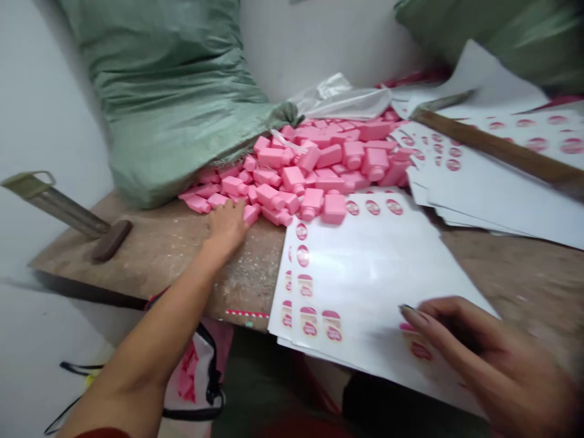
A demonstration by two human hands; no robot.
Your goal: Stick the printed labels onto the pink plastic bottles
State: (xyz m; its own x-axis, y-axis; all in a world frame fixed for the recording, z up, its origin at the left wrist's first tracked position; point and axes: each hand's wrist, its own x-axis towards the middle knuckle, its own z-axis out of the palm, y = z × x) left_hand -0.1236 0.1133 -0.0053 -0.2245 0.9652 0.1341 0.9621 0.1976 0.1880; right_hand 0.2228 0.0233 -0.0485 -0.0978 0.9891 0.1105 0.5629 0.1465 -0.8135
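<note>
My left hand (228,224) reaches to the near left edge of a heap of small pink plastic bottles (292,177). Its fingers curl down over a pink bottle (250,214), though the fingertips are partly hidden. Sheets of label stickers (365,274) lie in front of the heap, mostly bare, with red and pink labels left along the edges. Over the right side of the top sheet is my right hand (497,359), thumb and forefinger pinched together. A label (418,348) shows just under these fingertips; whether it is off the sheet I cannot make out.
Green sacks (173,109) stand behind, one spilling against the bottles. A clear plastic bag (342,100) lies behind the heap. At right, a wooden-handled hammer (497,146) rests on more label sheets (511,194). A metal tool (59,207) and brown block (112,241) sit at left.
</note>
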